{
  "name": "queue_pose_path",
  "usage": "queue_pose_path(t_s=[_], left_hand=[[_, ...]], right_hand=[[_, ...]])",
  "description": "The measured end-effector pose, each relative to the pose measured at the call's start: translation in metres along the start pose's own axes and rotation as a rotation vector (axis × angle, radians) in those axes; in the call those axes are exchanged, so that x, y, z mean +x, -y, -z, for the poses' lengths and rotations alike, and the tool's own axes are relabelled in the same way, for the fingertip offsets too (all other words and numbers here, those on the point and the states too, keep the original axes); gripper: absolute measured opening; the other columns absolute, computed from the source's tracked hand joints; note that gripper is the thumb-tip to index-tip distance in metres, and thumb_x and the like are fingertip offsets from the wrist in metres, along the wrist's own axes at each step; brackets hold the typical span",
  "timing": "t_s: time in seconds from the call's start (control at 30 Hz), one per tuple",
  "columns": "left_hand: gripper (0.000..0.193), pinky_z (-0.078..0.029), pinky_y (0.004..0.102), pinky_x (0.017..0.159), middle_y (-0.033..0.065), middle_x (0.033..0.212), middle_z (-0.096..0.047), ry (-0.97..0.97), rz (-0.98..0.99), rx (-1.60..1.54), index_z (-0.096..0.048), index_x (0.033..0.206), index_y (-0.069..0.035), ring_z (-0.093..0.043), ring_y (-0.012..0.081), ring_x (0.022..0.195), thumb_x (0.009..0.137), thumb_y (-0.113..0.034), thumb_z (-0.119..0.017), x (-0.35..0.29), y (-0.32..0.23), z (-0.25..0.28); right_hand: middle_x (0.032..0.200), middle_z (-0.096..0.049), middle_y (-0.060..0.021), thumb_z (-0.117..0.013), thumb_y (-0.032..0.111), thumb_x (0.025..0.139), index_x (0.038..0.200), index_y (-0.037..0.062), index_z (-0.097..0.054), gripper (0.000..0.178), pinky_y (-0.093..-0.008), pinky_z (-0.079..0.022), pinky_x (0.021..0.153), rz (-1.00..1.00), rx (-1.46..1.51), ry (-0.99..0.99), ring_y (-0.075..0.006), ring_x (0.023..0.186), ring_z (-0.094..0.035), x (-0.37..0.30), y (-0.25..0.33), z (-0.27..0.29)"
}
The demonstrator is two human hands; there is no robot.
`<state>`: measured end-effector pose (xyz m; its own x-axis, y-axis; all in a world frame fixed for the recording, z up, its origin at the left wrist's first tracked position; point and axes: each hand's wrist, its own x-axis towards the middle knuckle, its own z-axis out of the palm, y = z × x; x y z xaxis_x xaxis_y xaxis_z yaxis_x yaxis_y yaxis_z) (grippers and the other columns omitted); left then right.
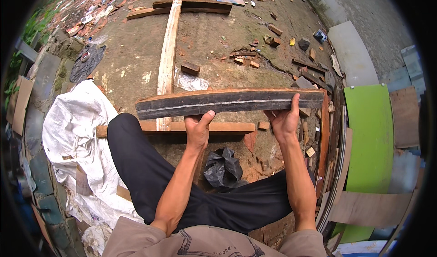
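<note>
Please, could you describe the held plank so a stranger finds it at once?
Find the dark trousers, then look upward in the picture. There the left hand and right hand hold the plank crosswise. Unlike the pale board behind it, its near face is blackish with one lengthwise whitish stripe.

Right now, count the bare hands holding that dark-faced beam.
2: the left hand grips the beam left of its middle; the right hand holds it nearer the right end. Both hands show.
</note>
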<state>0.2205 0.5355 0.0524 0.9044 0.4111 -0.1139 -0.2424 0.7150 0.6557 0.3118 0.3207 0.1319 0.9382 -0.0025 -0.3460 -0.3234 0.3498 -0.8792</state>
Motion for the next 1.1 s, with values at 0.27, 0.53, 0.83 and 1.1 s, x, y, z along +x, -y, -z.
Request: queue_pose_path(t_s=[0.27,0.53,0.83,1.1], left_hand=[[0.044,-0.049,0.0310,0.094,0.0043,0.116,-0.057,-0.010,0.005,-0.060,-0.051,0.126,-0.005,-0.058,0.0148,0.105,0.085,0.002,-0.066,0.000,-0.002,0.000],[0.039,-0.052,0.0355,0.099,0.0076,0.117,-0.059,-0.033,-0.027,-0.035,-0.049,0.126,-0.002,-0.062,0.0185,0.106,0.088,0.002,-0.061,0.000,-0.009,-0.005],[0.042,-0.051,0.0351,0.099,0.0079,0.118,-0.058,-0.006,-0.058,0.030,-0.047,0.128,-0.002,-0.060,0.0181,0.108,0.089,0.003,-0.061,-0.004,-0.005,-0.010],[0.051,-0.046,0.0328,0.099,0.0052,0.123,-0.053,0.019,-0.077,0.040,-0.042,0.133,-0.004,-0.054,0.0161,0.112,0.088,0.003,-0.063,-0.007,-0.012,-0.011]], right_hand=[[0.127,-0.057,-0.0142,-0.041,0.075,0.091,0.132,0.0082,-0.048,0.079,-0.0543,-0.038,0.097,0.070,0.016,0.033,-0.0290,0.119,-0.051,0.001,-0.001,0.002],[0.120,-0.060,-0.0129,-0.041,0.073,0.092,0.129,0.0069,-0.052,0.076,-0.0537,-0.038,0.097,0.040,-0.031,0.041,-0.0290,0.114,-0.054,0.000,-0.002,0.002],[0.123,-0.057,-0.0135,-0.041,0.075,0.091,0.134,0.0059,-0.049,0.081,-0.0507,-0.040,0.097,-0.086,0.047,-0.084,-0.0295,0.108,-0.053,0.009,-0.015,0.011],[0.139,-0.048,-0.0195,-0.030,0.072,0.096,0.144,0.0033,-0.038,0.085,-0.0554,-0.035,0.105,-0.150,0.016,-0.091,-0.0348,0.119,-0.051,0.000,-0.018,0.003]])
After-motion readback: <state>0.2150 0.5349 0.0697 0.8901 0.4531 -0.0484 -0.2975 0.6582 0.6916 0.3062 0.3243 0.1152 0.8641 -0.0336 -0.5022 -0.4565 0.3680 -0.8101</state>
